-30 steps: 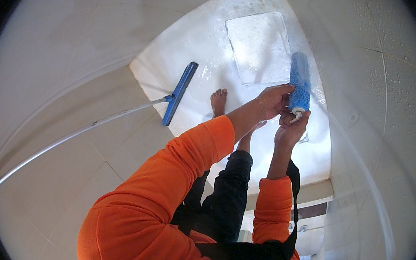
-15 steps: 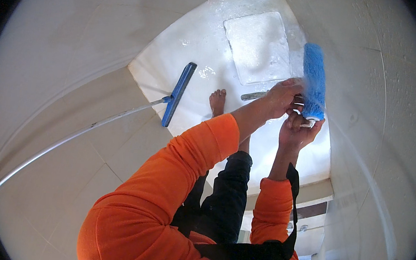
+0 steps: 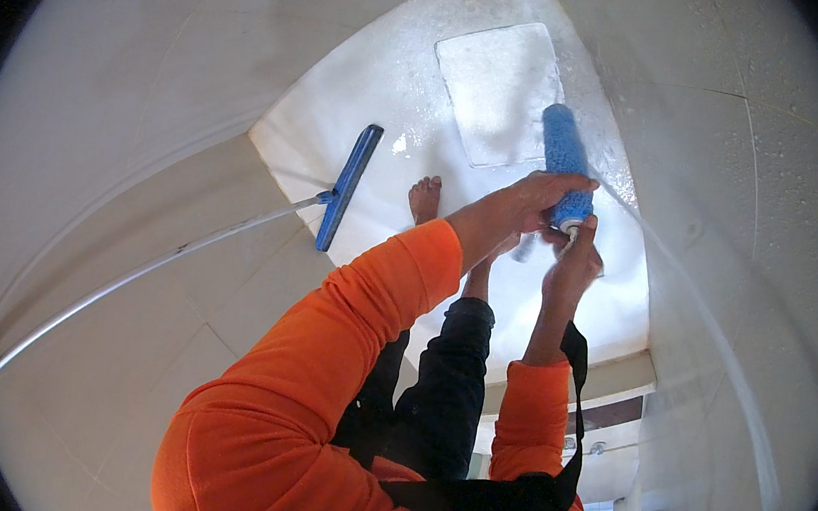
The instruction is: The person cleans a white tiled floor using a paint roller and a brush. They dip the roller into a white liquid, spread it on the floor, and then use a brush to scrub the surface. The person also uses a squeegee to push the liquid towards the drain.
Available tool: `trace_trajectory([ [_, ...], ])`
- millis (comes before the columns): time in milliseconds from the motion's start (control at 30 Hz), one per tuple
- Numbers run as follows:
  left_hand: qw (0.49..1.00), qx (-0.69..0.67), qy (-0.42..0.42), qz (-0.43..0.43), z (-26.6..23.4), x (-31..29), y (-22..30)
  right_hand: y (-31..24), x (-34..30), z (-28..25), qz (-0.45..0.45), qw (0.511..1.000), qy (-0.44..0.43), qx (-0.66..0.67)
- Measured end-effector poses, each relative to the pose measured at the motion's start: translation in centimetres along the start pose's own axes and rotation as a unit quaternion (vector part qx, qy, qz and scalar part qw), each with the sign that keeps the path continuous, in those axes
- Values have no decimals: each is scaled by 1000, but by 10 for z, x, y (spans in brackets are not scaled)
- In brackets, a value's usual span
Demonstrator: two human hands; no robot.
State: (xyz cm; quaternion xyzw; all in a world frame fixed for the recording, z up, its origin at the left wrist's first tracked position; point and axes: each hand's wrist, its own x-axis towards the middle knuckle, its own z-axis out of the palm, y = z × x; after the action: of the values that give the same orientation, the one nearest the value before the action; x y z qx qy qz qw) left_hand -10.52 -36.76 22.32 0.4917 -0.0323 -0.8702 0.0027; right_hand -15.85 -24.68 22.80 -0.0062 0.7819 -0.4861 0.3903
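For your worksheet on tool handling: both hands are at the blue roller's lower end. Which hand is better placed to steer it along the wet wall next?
Probably the left hand: it wraps the blue roller at its lower end, so it can likely steer. The right hand sits below, at the roller's tip.

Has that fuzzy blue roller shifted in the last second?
Yes. The blue roller swung right, then back left and up toward the pale square floor panel.
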Motion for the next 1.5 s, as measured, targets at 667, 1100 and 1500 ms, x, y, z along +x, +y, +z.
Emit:
trace_trajectory([
  [667,982,179,-63,0,-11,-17,-4,-20,68,8,283,866,-363,197],
  [1100,748,627,186,116,-41,4,-36,45,130,65,320,914,-245,-44],
  [1500,932,362,26,16,-38,-9,-37,16,168,38,263,911,-182,262],
])
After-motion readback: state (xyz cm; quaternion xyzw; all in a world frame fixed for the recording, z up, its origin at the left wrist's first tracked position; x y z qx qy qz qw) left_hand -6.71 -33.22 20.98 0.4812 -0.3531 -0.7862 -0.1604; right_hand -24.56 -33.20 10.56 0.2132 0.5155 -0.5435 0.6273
